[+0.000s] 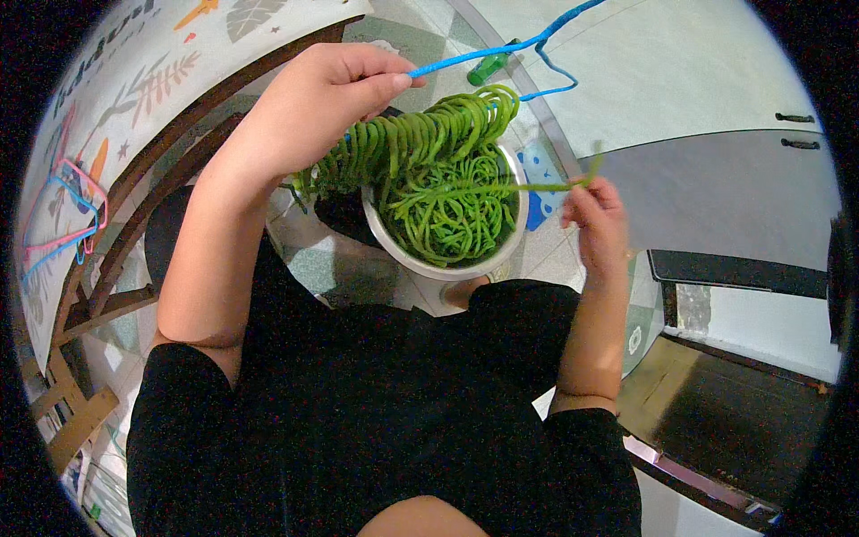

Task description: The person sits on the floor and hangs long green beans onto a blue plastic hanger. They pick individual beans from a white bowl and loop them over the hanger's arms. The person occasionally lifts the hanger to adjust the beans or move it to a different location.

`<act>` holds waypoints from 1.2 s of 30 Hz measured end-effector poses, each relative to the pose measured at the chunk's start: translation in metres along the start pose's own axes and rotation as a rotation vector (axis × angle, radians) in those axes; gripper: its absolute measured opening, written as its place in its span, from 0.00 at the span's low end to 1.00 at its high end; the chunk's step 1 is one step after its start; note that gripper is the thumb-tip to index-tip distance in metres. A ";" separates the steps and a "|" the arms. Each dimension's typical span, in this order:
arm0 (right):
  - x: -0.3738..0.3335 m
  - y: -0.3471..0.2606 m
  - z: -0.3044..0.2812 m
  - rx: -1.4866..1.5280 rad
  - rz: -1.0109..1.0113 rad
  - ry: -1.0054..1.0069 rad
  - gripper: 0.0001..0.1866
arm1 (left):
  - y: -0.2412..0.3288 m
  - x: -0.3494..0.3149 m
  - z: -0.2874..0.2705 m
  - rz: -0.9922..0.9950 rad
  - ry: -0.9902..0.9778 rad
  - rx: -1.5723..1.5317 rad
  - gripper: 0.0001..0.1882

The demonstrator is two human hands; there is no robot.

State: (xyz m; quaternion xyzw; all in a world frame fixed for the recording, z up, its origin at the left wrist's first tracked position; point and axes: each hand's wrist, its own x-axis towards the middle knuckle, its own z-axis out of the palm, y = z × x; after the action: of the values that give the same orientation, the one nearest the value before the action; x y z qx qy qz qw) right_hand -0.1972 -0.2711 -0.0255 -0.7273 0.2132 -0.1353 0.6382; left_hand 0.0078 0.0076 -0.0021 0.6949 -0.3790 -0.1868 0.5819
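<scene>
My left hand (313,107) pinches the upper arm of a blue clothes hanger (479,56), holding it over the bowl. Many long green strands (438,125), which look like long beans, loop side by side over the hanger's lower bar. Below them, a round metal bowl (420,267) holds a tangled heap of the same strands (452,228). To the right of the bowl, my right hand (598,215) grips one long green bean (532,188) near its end and stretches it sideways from the heap. The bean's tip sticks up above my fingers.
A green bottle (492,64) lies beyond the hanger. Pink and blue hangers (80,215) hang by a printed cloth (134,89) on the left. Grey cabinet doors (707,197) stand at right, above a dark panel (734,430). A blue printed item (540,201) lies beside the bowl.
</scene>
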 end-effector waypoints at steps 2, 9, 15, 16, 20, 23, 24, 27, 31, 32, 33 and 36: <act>0.000 -0.012 -0.010 0.119 -0.138 0.052 0.07 | 0.001 -0.001 0.000 -0.038 -0.014 -0.007 0.11; 0.014 -0.042 0.010 0.069 -0.583 0.348 0.06 | 0.005 -0.002 0.000 -0.088 -0.015 -0.029 0.10; 0.042 -0.014 0.020 -0.325 -0.854 0.325 0.09 | 0.001 -0.001 0.003 -0.049 -0.056 -0.062 0.10; 0.047 -0.007 0.021 -0.480 -0.915 0.290 0.10 | 0.002 -0.001 0.003 -0.059 -0.069 -0.068 0.10; 0.066 0.012 0.042 -0.853 -0.786 0.152 0.14 | 0.006 -0.003 0.006 -0.035 -0.085 -0.056 0.10; 0.084 0.012 0.051 -0.972 -0.806 0.106 0.14 | 0.003 -0.002 0.012 -0.012 -0.115 -0.085 0.11; 0.092 0.012 0.054 -0.999 -0.830 0.102 0.14 | 0.005 -0.002 0.012 -0.028 -0.121 -0.078 0.11; 0.112 0.014 0.053 -0.887 -0.546 -0.013 0.14 | 0.008 -0.002 0.009 -0.056 -0.121 -0.059 0.11; 0.104 0.020 0.034 -0.631 -0.474 0.020 0.11 | 0.005 -0.002 0.005 -0.008 -0.077 -0.019 0.11; 0.100 0.030 0.029 -0.564 -0.462 0.062 0.11 | 0.005 -0.001 0.005 0.013 -0.069 -0.006 0.11; 0.093 0.041 0.030 -0.459 -0.394 0.197 0.10 | 0.005 -0.002 0.004 0.018 -0.060 0.002 0.11; 0.067 0.079 0.026 -0.263 -0.181 0.445 0.10 | 0.003 -0.002 0.005 0.016 -0.061 -0.011 0.10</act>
State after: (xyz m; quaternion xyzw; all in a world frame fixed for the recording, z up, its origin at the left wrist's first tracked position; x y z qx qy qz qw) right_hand -0.1377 -0.2879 -0.1122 -0.7724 0.2979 -0.3194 0.4610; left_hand 0.0024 0.0056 -0.0006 0.6825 -0.4012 -0.2053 0.5754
